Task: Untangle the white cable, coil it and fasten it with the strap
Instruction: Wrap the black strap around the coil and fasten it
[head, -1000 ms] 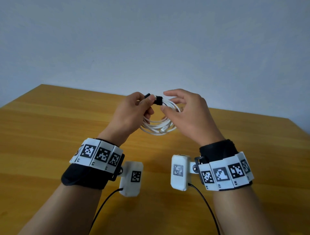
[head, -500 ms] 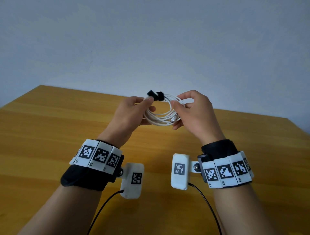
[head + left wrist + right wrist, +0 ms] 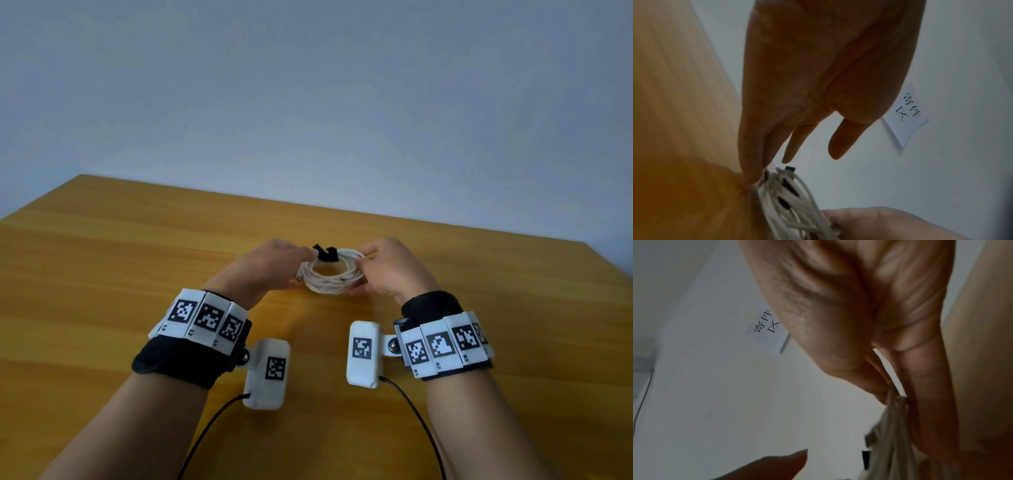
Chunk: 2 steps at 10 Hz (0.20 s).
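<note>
The white cable (image 3: 330,275) is wound into a round coil low over the wooden table (image 3: 120,274); I cannot tell whether it touches the top. A black strap (image 3: 325,255) is wrapped round its far side, with one end sticking up. My left hand (image 3: 294,257) is at the coil's left edge. In the left wrist view its fingers (image 3: 754,170) are straight and touch the coil (image 3: 795,204), thumb apart. My right hand (image 3: 368,255) pinches the strands at the coil's right edge, as the right wrist view shows at the cable (image 3: 892,423).
The table's far edge (image 3: 342,207) meets a plain pale wall. A paper note (image 3: 908,116) with printed characters hangs on that wall. Both wrists carry marker bands and white camera units (image 3: 269,373) with black leads trailing toward me.
Both hands have lowered the strapped coil from mid-air down toward the table. My left hand has let go of the strap and opened its fingers.
</note>
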Tool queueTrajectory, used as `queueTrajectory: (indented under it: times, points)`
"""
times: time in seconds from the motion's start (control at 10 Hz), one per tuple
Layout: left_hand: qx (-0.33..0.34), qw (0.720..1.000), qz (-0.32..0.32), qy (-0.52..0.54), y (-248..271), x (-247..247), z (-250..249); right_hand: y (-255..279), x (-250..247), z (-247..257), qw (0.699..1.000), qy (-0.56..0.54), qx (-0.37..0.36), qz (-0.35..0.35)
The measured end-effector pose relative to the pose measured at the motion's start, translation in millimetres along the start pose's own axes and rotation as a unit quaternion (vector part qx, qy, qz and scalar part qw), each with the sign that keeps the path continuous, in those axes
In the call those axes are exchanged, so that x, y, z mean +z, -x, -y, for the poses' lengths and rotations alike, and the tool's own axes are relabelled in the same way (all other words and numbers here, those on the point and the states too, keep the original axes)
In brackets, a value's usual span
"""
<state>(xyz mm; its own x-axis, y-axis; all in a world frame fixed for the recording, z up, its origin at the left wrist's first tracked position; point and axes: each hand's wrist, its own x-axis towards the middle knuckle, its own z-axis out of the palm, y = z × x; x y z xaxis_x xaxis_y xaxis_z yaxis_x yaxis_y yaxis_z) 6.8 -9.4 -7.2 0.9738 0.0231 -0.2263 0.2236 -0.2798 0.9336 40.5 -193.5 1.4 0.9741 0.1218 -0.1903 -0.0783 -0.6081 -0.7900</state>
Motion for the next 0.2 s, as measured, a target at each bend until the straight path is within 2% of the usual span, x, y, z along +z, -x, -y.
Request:
queueTrajectory:
  times: [0.1,0.2]
  points:
    - [-0.018,1.000,-0.016,0.005,-6.1,-2.0,6.9,-3.4,2.0,-4.2,0.996,0.066,0.029,0.043]
    - [-0.024,1.000,-0.017,-0.003,-9.0,-3.4,7.7,-2.6,0.9,-2.7,0.989,0.129,0.037,0.058]
